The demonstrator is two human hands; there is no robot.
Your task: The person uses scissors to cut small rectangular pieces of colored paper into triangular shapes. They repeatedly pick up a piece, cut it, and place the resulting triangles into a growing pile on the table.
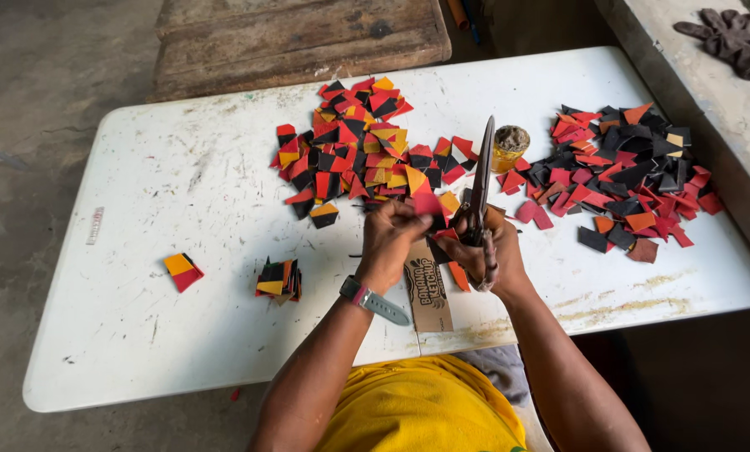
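My left hand [394, 237] pinches a small red leather piece [429, 204] over the white table [140, 243]. My right hand [488, 251] grips a pair of large dark scissors [480, 180], blades pointing away from me and nearly closed, right beside the red piece. A brown cardboard strip [427, 293] lies on the table under my hands. A pile of red, orange and black cut pieces [354, 142] lies just beyond my left hand. A second, darker pile of red and black pieces [630, 172] lies to the right.
A small yellow jar [510, 148] stands between the piles. A small stack of pieces [280, 279] and a single red-and-orange piece [182, 270] lie at left. A wooden bench [299, 38] stands behind the table; a dark glove [731, 38] rests on the ledge at right.
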